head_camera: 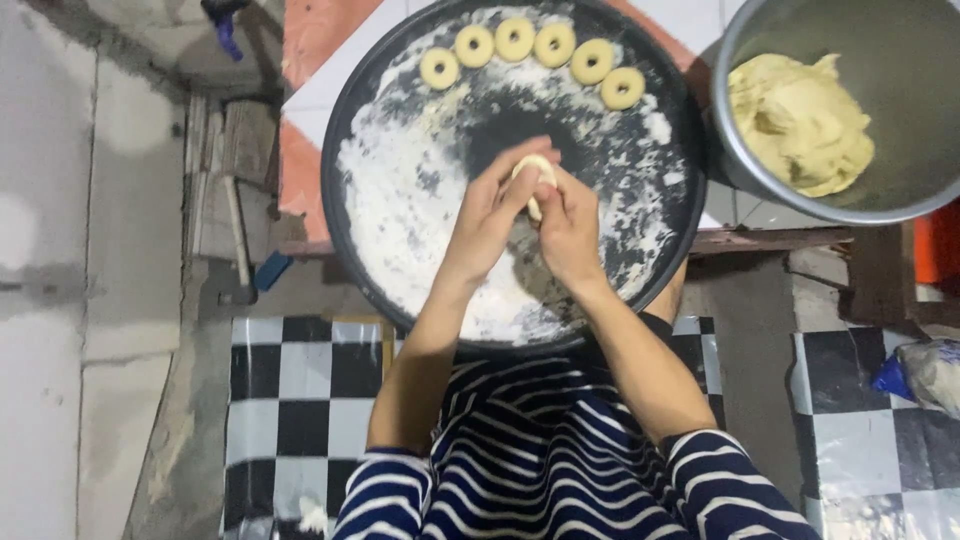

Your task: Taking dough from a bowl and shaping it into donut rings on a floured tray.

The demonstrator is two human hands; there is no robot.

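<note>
The little piece of dough [536, 180] sits between my two hands, up in the air over the middle of the big round black tray [345, 130]. I think it could go wrong in a few ways. If I pinch too hard, the soft dough may tear or go thin on one side, and then the ring will look bent. If my fingers get sticky, the dough may cling to them and pull out of shape. If I let go too soon, it may drop flat into the white flour [400, 200] and get squashed. My left hand [490, 215] is curled in, with its fingertips pressed on the top and side of the dough. My right hand [570, 225] is curled in too, and holds the dough from the other side. Both hands are close together and touch each other, closed around that one small piece. I cannot see how much of the dough is hidden inside my fingers. At the far edge of the tray five dough rings [535, 52] lie in a curved row, side by side. To the right, just beside the tray, stands a metal bowl [900, 140] with a big lump of yellow dough [800, 120] in it.
</note>
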